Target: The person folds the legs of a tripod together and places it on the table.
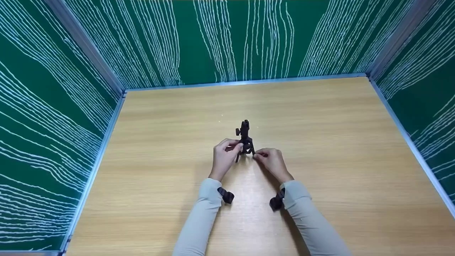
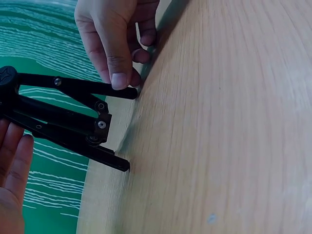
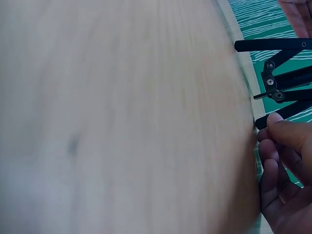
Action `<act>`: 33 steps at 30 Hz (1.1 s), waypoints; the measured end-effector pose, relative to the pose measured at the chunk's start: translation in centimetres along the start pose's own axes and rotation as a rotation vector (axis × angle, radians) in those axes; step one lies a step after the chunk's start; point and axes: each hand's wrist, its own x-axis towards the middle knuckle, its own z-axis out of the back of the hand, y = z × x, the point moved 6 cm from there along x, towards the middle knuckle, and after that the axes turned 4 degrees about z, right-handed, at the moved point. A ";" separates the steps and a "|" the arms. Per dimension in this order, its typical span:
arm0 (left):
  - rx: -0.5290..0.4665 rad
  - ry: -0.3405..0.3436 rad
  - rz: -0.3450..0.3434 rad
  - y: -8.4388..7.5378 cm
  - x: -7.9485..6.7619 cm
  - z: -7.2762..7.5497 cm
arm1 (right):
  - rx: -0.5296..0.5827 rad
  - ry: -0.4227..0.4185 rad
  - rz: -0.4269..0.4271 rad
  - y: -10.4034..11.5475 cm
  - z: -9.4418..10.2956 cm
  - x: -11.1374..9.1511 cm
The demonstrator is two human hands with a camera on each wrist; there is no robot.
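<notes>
A small black tripod [image 1: 245, 131] stands upright on the wooden table, its hinged legs spread and a knob on its left side. My left hand [image 1: 223, 158] grips it around the upper part of the legs, thumb toward me. Low on the right, my right hand [image 1: 273, 163] pinches the end of one leg between thumb and fingers. In the left wrist view the braces [image 2: 101, 119] between the legs show, with the leg tips at the tabletop. The right wrist view shows the right thumb [image 3: 287, 132] on the leg end, while most of the left hand lies out of frame.
The light wooden table [image 1: 160, 142] is bordered by metal edging [image 1: 245, 82]. Green panels [image 1: 186, 42] with wavy white lines rise at the back and both sides. Each wrist wears a small black camera [image 1: 226, 195].
</notes>
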 end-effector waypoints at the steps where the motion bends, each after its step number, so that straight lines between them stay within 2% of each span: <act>1: -0.003 -0.002 -0.001 -0.1 0.0 0.0 | -0.002 0.001 0.001 0.1 0.0 0.0; 13: 0.000 -0.012 0.010 -0.1 -0.1 0.3 | -0.010 0.025 -0.031 0.6 -0.3 0.1; 27: 0.006 -0.026 -0.018 0.1 -0.1 0.5 | -0.015 0.000 -0.039 0.7 -0.6 -0.1; 33: -0.003 -0.029 0.017 0.2 0.0 0.8 | -0.014 0.029 -0.062 0.7 -0.8 -0.2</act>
